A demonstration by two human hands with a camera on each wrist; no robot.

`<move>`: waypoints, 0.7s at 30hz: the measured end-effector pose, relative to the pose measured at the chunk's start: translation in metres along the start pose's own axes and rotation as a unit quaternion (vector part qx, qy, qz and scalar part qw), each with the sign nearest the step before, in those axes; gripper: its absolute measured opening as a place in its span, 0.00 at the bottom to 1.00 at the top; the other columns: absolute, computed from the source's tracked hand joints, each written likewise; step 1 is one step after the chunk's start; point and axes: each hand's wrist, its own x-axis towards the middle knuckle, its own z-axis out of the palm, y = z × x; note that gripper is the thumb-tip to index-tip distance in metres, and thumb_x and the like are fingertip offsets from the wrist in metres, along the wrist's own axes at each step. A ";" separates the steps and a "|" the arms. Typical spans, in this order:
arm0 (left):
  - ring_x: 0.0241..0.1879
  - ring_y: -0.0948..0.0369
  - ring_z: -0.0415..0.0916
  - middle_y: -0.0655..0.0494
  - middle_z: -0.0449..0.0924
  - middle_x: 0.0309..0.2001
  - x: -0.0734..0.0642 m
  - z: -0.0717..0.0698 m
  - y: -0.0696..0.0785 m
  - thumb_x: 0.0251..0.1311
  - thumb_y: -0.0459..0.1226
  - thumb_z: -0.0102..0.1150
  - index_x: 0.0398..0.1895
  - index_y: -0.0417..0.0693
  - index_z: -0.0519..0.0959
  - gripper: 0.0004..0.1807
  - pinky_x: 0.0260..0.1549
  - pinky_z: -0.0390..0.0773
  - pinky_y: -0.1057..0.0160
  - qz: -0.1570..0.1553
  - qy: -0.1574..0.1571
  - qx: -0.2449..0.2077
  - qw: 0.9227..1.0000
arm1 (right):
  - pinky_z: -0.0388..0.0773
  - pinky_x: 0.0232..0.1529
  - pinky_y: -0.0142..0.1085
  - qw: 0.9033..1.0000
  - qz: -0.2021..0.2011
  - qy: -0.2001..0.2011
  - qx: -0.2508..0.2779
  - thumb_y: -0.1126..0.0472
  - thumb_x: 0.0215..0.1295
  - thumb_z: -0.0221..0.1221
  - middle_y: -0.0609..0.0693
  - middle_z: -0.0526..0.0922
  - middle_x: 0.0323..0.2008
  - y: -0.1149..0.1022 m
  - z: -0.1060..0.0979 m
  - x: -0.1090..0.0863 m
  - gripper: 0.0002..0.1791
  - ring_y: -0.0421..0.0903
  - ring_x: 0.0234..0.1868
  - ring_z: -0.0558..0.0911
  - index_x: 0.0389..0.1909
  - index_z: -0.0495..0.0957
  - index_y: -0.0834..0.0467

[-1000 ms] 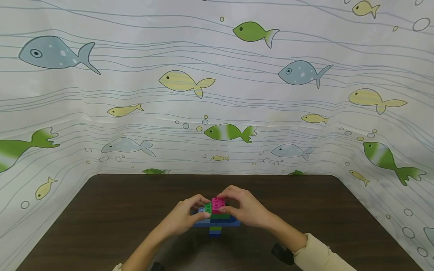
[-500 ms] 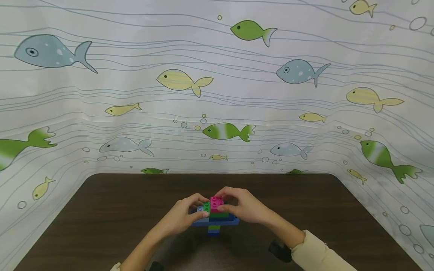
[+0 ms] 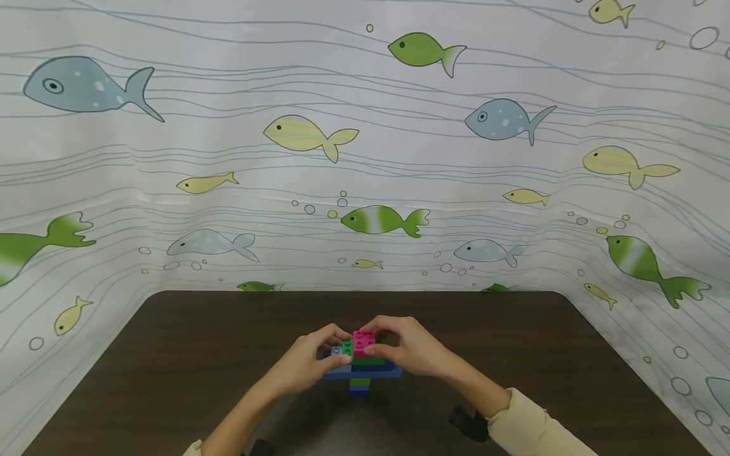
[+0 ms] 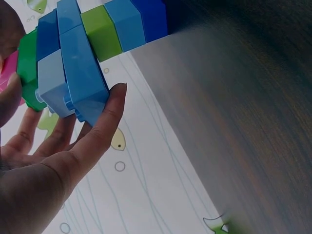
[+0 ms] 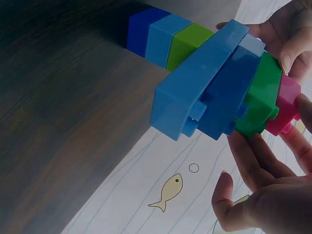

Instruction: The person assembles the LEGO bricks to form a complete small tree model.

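In the head view, a structure of toy building bricks stands on the table at the middle. A pink brick (image 3: 364,341) tops it, above a longer green brick (image 5: 263,95). Below come a dark blue brick (image 5: 233,85), a pale blue brick (image 4: 52,80) and wide blue bricks (image 5: 192,87). A narrow column with a lime brick (image 5: 187,46) carries these. My left hand (image 3: 308,362) holds the green brick's left end between thumb and fingers. With thumb and fingers, my right hand (image 3: 415,349) pinches the pink brick from the right; its fingertips are partly hidden behind the bricks.
The dark wooden table (image 3: 199,354) spreads around the structure. A white sheet printed with fish (image 3: 365,158) rises behind the table and along both sides. Dark wrist-camera pieces (image 3: 470,423) sit below the forearms.
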 end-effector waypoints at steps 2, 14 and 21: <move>0.41 0.47 0.75 0.44 0.77 0.44 0.000 0.000 0.000 0.60 0.43 0.56 0.47 0.44 0.72 0.16 0.37 0.75 0.48 -0.001 -0.001 -0.001 1.000 | 0.74 0.45 0.37 1.000 0.000 0.004 0.006 0.60 0.60 0.60 0.48 0.81 0.41 0.001 0.001 0.000 0.14 0.41 0.42 0.77 0.46 0.77 0.59; 0.42 0.46 0.75 0.43 0.77 0.44 -0.001 0.000 0.000 0.60 0.43 0.56 0.47 0.44 0.72 0.16 0.37 0.75 0.48 -0.004 -0.001 0.000 1.000 | 0.73 0.48 0.39 1.000 0.011 0.001 0.022 0.58 0.61 0.59 0.45 0.80 0.41 0.000 0.002 -0.003 0.16 0.40 0.42 0.76 0.48 0.75 0.58; 0.42 0.48 0.75 0.45 0.77 0.44 0.000 0.000 0.001 0.60 0.43 0.56 0.47 0.44 0.73 0.16 0.37 0.75 0.48 -0.002 -0.001 0.003 1.000 | 0.72 0.49 0.44 0.999 0.010 -0.004 0.033 0.58 0.60 0.60 0.46 0.78 0.45 0.012 0.000 -0.010 0.20 0.42 0.46 0.76 0.53 0.72 0.58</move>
